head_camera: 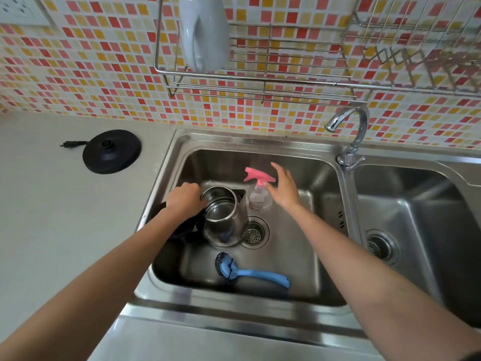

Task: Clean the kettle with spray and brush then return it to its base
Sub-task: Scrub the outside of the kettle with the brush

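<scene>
A steel kettle [223, 220] with its lid open stands in the left sink basin [299, 243]. My left hand [184, 198] grips the kettle at its rim, above the black handle. A clear spray bottle [259, 195] with a pink trigger head stands just right of the kettle. My right hand [285, 187] hovers beside the bottle with fingers spread, close to the pink head but not closed on it. A blue-handled brush [250, 272] with a dark scrubbing head lies at the front of the basin. The black round kettle base [112, 151] sits on the counter to the left, its plug lying loose.
A drain strainer [255, 233] sits next to the kettle. The tap [350, 136] rises between the two basins, with a second basin [416, 217] at right. A wire rack [260, 69] holding a white jug [204, 32] hangs on the tiled wall.
</scene>
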